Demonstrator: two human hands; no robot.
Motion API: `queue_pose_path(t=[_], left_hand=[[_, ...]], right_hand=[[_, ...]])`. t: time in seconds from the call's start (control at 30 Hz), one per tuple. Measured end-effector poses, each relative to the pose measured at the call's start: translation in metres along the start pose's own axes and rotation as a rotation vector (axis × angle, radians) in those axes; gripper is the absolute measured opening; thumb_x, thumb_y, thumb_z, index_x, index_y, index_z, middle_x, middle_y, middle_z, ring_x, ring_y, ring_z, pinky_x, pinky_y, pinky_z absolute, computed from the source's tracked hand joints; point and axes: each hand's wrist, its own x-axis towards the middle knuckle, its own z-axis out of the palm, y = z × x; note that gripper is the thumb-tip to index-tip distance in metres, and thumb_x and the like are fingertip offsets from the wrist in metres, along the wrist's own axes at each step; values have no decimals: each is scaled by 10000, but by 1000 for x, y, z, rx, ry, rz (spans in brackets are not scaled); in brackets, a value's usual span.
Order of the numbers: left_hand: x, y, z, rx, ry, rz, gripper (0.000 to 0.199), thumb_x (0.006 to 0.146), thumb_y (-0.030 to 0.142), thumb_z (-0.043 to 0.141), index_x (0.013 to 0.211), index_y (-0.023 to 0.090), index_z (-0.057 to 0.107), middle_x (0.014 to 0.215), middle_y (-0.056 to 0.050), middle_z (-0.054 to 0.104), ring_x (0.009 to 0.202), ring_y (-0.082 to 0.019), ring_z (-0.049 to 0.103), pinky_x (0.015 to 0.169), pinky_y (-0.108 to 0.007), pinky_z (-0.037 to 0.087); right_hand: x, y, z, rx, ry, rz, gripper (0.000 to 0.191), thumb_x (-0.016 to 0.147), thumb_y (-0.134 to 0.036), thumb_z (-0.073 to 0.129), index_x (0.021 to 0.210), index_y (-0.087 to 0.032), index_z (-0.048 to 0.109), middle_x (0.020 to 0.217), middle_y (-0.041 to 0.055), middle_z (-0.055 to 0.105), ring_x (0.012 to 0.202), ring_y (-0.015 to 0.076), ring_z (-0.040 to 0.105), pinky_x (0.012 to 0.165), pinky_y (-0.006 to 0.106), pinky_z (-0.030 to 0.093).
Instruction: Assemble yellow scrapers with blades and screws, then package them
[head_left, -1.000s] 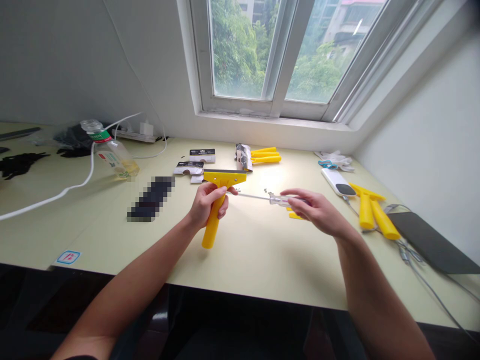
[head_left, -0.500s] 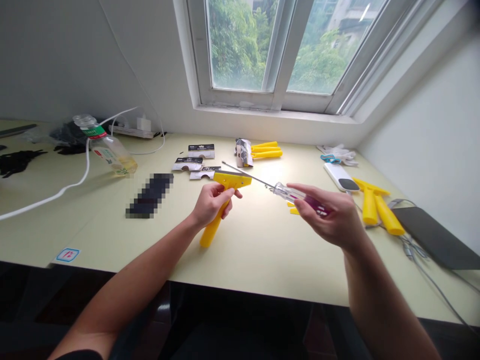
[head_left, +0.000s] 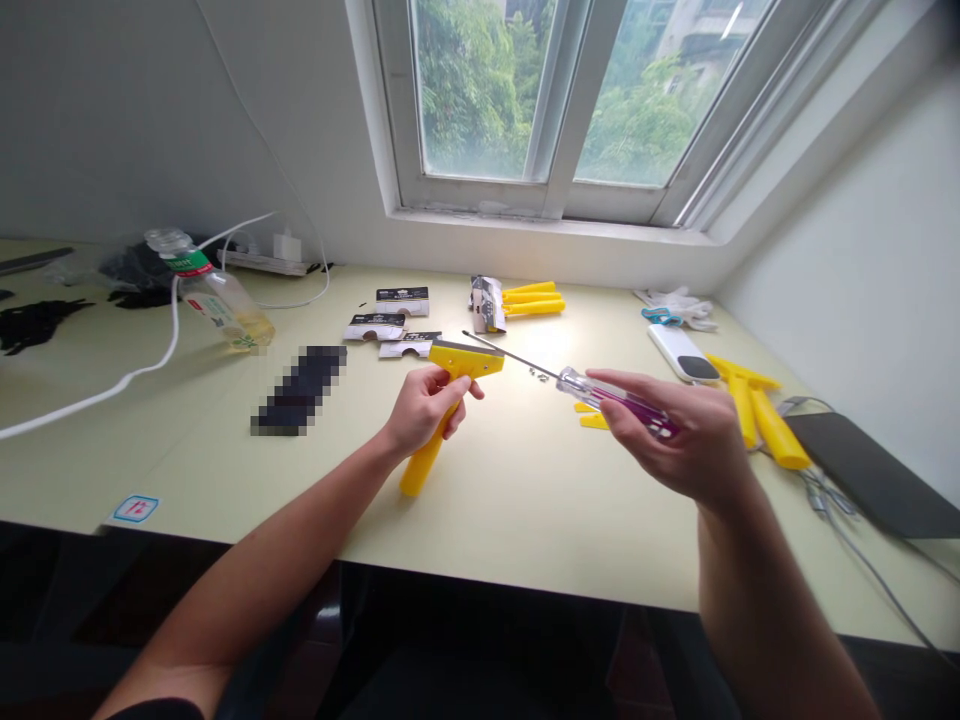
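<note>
My left hand (head_left: 431, 405) is wrapped round the neck of a yellow scraper (head_left: 425, 462), whose wide head points up and whose handle slants down to the left. A dark strip runs along the top edge of the head. In my right hand (head_left: 682, 425) is a screwdriver (head_left: 611, 392) with a clear and purple handle. Its long shaft points left, and the tip is just above the scraper head, apart from it as far as I can see. Small screws (head_left: 538, 375) lie on the table beneath the shaft. Flat yellow pieces (head_left: 592, 421) lie by my right fingers.
Behind the scraper are cardboard packages (head_left: 403, 301) and yellow handles (head_left: 534, 297). More yellow scrapers (head_left: 778, 430), a white power bank (head_left: 681, 353) and a dark flat panel (head_left: 877, 470) are at right. A bottle (head_left: 225, 305) and white cable (head_left: 112, 395) occupy the left.
My right hand has shifted right and slightly down with the screwdriver, drawing its tip to the right above the scraper head. My left hand and the scraper have barely moved.
</note>
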Motion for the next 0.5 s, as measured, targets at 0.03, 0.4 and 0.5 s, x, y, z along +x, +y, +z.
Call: queue_pose_path(t=[0.03, 0.4, 0.5], left_hand=[[0, 0, 0, 1, 4, 3, 223, 872, 342, 636, 788, 136, 654, 547, -6, 563, 371, -85, 442, 375, -238, 328], [-1, 2, 3, 54, -15, -14, 281, 905, 390, 612, 775, 142, 625, 458, 33, 491, 337, -68, 401, 371, -218, 327], [0, 4, 2, 8, -13, -6, 271, 899, 374, 623, 771, 134, 624, 473, 29, 496, 347, -65, 401, 364, -214, 330]], right_hand=[[0, -1, 0, -10, 27, -2, 273, 866, -236, 649, 1126, -241, 730, 729, 8, 746, 460, 121, 576, 501, 273, 505], [-1, -4, 0, 26, 8, -41, 284, 862, -222, 659, 1138, -242, 725, 713, 3, 747, 448, 119, 574, 470, 263, 462], [-1, -3, 6, -13, 75, 33, 275, 887, -249, 630, 1147, -228, 718, 794, 26, 764, 519, 131, 619, 538, 271, 494]])
